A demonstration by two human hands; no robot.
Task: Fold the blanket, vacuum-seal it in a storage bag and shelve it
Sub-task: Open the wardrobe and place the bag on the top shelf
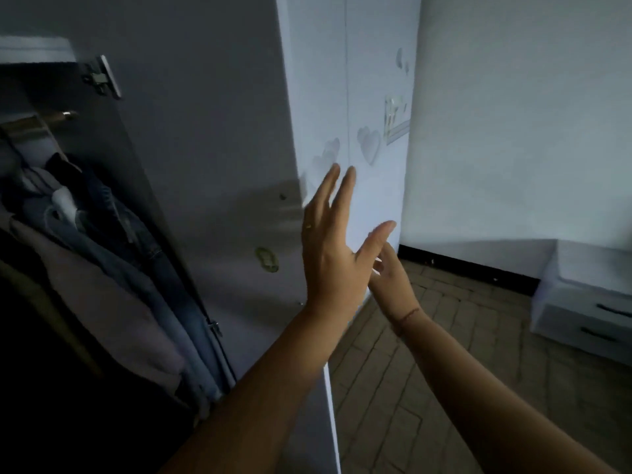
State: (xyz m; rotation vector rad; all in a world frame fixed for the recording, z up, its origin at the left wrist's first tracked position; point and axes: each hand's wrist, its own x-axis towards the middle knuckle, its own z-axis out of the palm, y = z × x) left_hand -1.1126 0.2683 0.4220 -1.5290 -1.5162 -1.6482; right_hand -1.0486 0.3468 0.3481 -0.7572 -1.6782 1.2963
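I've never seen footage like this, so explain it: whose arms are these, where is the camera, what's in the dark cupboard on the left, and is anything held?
There is no machine here: these are a person's two bare arms, filmed by one wide-angle camera worn on their head. The left hand is raised with straight fingers before the open wardrobe door; whether it touches I cannot tell. The right hand sits just behind it, also open. Neither holds anything. Inside hang clothes. To the right are a wooden floor and a white drawer unit. No blanket or storage bag is in view.
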